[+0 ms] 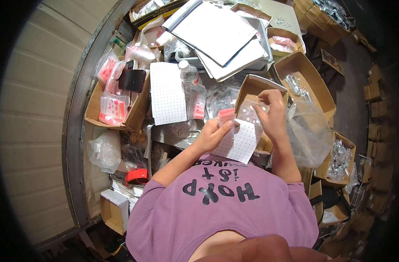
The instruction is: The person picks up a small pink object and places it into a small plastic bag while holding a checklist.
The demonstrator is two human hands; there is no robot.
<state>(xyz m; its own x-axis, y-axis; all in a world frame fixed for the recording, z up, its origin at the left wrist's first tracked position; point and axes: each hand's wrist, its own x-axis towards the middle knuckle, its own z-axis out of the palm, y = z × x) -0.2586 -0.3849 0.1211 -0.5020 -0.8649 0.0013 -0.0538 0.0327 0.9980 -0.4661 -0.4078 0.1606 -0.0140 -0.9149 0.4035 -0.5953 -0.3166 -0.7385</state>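
In the head view, the left grip (pixel 212 135) pinches red-topped bags (pixel 226 116) over a dotted sheet (pixel 242 142); loosening could drop some. Whether the right grip (pixel 272 112) holds the clear bag (pixel 251 109) to their right, I cannot tell; tilting could spill its pieces (pixel 246 116).

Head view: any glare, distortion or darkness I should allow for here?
Head view: top papers glare nearly white; head view: the metal rail bends, corners go black; head view: cartons at far right sit dim, while the left hand is well lit.

Bag bundle (pixel 227 114) pink-red, clear; label sheet (pixel 242 142) white, rows of dark marks; shirt (pixel 225 218) purple, black; roll (pixel 137 176) red.
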